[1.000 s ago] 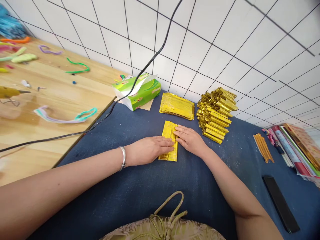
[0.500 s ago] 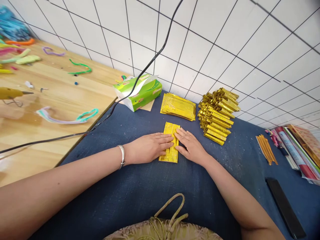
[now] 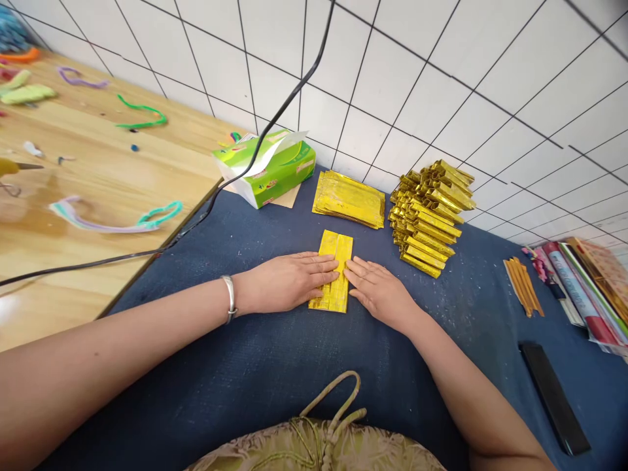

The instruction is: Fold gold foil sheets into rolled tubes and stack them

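Note:
A folded gold foil paper (image 3: 337,246) lies flat on the dark blue cloth, with a lengthwise seam near its middle. My left hand (image 3: 294,282) rests palm down across its left part, fingers stretched out, a silver bangle on the wrist. At the right edge, the outstretched fingertips of my right hand (image 3: 380,288) touch the paper. Beyond it is a flat stack of gold foil papers (image 3: 349,199). To the right of that stack stands a pile of gold foil paper tubes (image 3: 426,226).
A green tissue pack (image 3: 279,171) sits at the back left, with a black cable (image 3: 216,190) running past it. On the wooden table (image 3: 186,140) lie pipe cleaners and part of a glue gun (image 3: 10,167). At right are orange strips (image 3: 524,288), books (image 3: 583,288) and a black case (image 3: 554,396).
The view has shifted slightly. The paper's two folded sides now lie flatter, with a plainer middle seam. My right hand has slid a little outward to the paper's right edge.

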Demonstrator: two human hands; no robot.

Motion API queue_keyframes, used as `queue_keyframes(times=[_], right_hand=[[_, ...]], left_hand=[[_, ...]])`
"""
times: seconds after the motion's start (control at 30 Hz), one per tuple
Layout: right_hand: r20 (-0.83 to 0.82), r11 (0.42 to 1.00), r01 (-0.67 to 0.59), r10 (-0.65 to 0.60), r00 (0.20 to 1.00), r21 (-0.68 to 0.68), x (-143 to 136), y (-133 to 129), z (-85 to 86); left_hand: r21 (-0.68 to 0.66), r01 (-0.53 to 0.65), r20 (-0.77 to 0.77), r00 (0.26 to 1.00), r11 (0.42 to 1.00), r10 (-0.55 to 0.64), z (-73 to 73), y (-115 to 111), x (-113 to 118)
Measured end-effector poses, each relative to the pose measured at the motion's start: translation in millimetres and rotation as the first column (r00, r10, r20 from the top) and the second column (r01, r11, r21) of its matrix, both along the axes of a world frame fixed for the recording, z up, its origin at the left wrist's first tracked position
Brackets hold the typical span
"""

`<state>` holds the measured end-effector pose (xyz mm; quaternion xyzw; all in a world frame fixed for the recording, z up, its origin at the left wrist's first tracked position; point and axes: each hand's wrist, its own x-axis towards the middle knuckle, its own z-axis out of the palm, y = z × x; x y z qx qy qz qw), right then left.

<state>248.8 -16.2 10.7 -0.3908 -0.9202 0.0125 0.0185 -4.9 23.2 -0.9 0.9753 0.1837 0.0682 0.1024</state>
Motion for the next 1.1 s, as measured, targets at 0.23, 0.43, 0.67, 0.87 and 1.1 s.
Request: queue_keyframes(times=[0.23, 0.43, 0.67, 0.87, 1.1], right_hand=[[0.012, 0.991, -0.073, 0.072, 0.997, 0.113, -7.7, -14.3, 7.0], [0.032, 0.977, -0.142, 0.139, 0.99, 0.158, -7.2, -14.5, 9.0], [0.039, 0.943, -0.233, 0.23, 0.972, 0.236, -6.7, -9.4, 13.3], [0.036, 0.925, -0.253, 0.254, 0.967, 0.282, -9.6, -10.4, 7.7], [-0.149, 0.977, -0.134, 0.159, 0.976, 0.165, -12.3, -13.5, -0.6]], left_hand=[[-0.036, -0.019, -0.015, 1.0, 0.999, 0.018, -1.1, 0.1, -1.9], [-0.063, -0.003, -0.02, 1.0, 0.998, 0.002, 1.6, 0.8, -3.6], [-0.103, 0.021, -0.018, 1.0, 0.994, -0.023, 9.6, 0.7, -5.4], [-0.116, 0.036, -0.045, 0.998, 0.993, -0.041, 11.0, 2.1, -7.5], [-0.087, 0.045, -0.032, 0.998, 0.995, -0.048, 10.6, 1.1, -8.3]])
